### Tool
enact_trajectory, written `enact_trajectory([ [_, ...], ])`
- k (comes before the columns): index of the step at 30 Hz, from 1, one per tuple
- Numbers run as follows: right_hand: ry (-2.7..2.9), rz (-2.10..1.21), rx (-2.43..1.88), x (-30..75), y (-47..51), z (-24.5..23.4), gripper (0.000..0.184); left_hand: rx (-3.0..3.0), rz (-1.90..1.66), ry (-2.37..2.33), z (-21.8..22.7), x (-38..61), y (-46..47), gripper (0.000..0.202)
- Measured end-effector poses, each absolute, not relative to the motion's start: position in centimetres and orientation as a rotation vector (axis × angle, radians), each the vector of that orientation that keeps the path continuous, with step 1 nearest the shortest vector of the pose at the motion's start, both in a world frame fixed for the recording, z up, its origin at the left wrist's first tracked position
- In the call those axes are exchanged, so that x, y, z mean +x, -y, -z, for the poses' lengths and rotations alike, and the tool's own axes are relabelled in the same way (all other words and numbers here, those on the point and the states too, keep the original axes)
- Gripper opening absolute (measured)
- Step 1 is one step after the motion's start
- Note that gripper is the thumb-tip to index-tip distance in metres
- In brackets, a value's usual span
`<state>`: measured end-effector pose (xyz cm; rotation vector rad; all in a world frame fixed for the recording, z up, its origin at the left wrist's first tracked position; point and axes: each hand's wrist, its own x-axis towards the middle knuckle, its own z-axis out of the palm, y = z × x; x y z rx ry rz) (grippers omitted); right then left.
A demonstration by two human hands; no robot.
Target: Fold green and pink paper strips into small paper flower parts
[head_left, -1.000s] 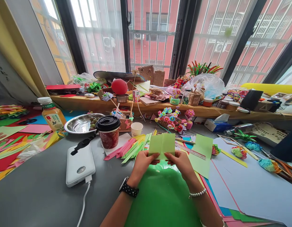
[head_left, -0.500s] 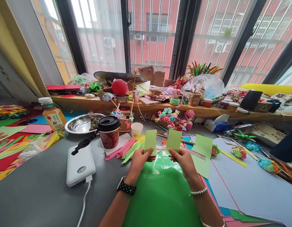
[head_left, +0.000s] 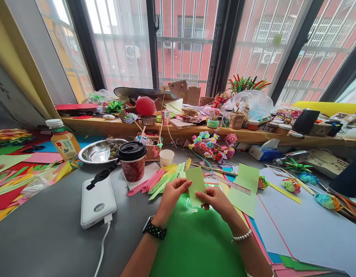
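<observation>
Light green paper rectangles (head_left: 196,181) are held up between my two hands, overlapping so that they look like one piece. My left hand (head_left: 172,196) pinches the left edge, with a black watch on its wrist. Lower down, my right hand (head_left: 215,201) grips the bottom right corner, thumb on the front; a beaded bracelet circles that wrist. Beneath both hands lies a glossy green sheet (head_left: 198,238). A larger light green sheet (head_left: 247,184) rests to the right, partly under a pink patterned ruler (head_left: 234,184).
Folded paper strips (head_left: 155,184) lie left of my hands, near a lidded coffee cup (head_left: 133,165) and a paper cup (head_left: 167,157). A white power bank (head_left: 98,202) with a cable sits further left. White sheets (head_left: 307,227) spread to the right. Craft flowers (head_left: 208,144) stand behind.
The two green rectangles, held apart before, one in each hand, are now together and overlapping. My right hand has moved left and a little down.
</observation>
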<state>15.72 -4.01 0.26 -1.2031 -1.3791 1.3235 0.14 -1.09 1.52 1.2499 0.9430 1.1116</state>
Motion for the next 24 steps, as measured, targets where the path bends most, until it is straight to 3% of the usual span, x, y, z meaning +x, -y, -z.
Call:
enact_trajectory([
  [4, 1.379, -1.177, -1.204, 15.7, 3.85, -0.07, 0.031, 1.163, -1.069, -0.979, -1.34, 0.35, 1.19, 0.03],
  [15, 1.481, -0.3, -1.177, 15.5, 4.16, -0.04, 0.019, 0.913, -0.997, -0.958, -1.55, 0.58, 1.55, 0.022],
  [24, 1.757, -0.169, -1.013, 15.61, 4.17, 0.39, 0.036, 0.864, -1.004, -0.914, -0.85, 0.49, 1.13, 0.02],
])
